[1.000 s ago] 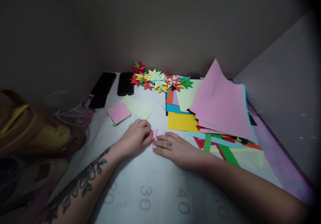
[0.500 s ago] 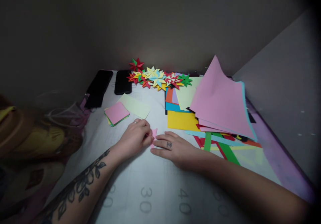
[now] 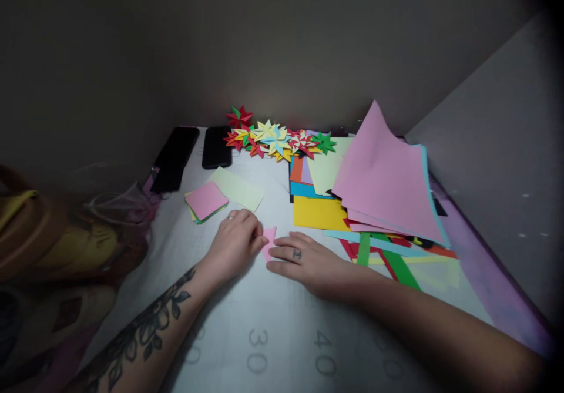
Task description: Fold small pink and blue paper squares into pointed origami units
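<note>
A small folded piece of pink paper (image 3: pixel 268 241) lies on the white sheet between my hands. My left hand (image 3: pixel 238 241) has its fingers curled together, its thumb and fingertip at the paper's left edge; whether they pinch anything is hidden. My right hand (image 3: pixel 304 258) rests flat with fingers spread, fingertips touching the paper's right side. Up and left of my left hand sits a stack of small squares (image 3: pixel 206 200), pink on top, beside a pale green strip (image 3: pixel 240 188).
Folded paper stars (image 3: pixel 275 137) line the back. Two dark phones (image 3: pixel 217 147) are at the back left. Large pink sheets (image 3: pixel 383 175), a yellow sheet (image 3: pixel 319 212) and green strips (image 3: pixel 399 268) lie at the right. A brown bag-like object (image 3: pixel 57 234) stands at the left edge.
My left hand has shifted slightly left, baring more of the folded pink paper. My right hand stays almost in the same place.
</note>
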Motion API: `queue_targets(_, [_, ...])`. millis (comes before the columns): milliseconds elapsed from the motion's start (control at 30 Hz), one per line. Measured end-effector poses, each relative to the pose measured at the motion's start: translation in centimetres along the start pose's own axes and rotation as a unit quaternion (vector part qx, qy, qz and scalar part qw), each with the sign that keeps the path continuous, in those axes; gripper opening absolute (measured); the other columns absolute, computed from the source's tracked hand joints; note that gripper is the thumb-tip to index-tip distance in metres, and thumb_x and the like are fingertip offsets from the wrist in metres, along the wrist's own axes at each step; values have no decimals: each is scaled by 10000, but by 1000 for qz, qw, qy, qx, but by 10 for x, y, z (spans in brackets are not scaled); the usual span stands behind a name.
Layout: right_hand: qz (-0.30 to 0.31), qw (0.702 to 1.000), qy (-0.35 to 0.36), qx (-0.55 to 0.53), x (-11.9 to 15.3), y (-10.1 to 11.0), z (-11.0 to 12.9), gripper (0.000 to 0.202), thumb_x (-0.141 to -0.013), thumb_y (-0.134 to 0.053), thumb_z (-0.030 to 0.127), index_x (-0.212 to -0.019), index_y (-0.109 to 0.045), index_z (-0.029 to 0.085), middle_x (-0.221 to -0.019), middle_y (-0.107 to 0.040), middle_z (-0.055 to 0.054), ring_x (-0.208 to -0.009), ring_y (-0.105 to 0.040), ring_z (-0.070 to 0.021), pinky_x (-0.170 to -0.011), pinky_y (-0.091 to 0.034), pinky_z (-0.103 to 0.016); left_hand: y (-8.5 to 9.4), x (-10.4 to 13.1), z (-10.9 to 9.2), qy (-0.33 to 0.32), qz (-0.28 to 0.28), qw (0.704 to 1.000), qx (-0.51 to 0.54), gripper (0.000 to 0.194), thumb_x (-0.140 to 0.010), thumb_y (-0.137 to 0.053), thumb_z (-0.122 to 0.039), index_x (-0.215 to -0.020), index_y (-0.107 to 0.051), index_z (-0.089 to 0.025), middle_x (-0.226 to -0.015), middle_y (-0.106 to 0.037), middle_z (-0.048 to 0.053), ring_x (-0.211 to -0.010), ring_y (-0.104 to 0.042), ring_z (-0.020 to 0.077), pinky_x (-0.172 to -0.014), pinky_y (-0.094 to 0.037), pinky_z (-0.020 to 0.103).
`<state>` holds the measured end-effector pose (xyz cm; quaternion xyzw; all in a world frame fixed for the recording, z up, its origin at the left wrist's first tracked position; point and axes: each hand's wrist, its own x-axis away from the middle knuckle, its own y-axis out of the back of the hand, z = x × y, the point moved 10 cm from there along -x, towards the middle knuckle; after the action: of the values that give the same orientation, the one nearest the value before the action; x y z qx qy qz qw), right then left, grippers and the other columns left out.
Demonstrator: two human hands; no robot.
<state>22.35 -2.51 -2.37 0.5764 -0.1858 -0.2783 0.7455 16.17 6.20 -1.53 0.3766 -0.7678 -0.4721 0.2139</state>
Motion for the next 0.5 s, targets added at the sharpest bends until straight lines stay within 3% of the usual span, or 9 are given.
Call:
queue_targets(200, [5,1000,-2,-8,-2,2,1,384,-903,-401,81,-1240,-517,224,-1248,-559,-82,-1198,-423,-247,-1015,-308,-446,13,3,17,65,-89,994,-8,130,-781,-613,-250,-807,-501,-189,-820,-553,41,-798,-499,216,-706,-385,330])
queue_targets(367, [-9,1000,3,-10,-1,4,2,407,-883,-412,59,-1242,-513,221,-1255,-552,-89,-1198,-423,-246,-999,-323,-436,16,0,26,74,-120,990,3,76,-786,-577,-190,-802,-502,-194,-785,-548,31,-761,-511,204,-676,-386,314])
queue_targets(500, [-35,999,10,-6,-1,10,5,382,-884,-431,68,-1219,-526,227,-1224,-567,-82,-1172,-440,-226,-978,-344,-412,28,8,38,110,-188,972,84,123,-775,-538,-136,-889,-521,-177,-808,-549,26,-740,-521,180,-661,-406,291])
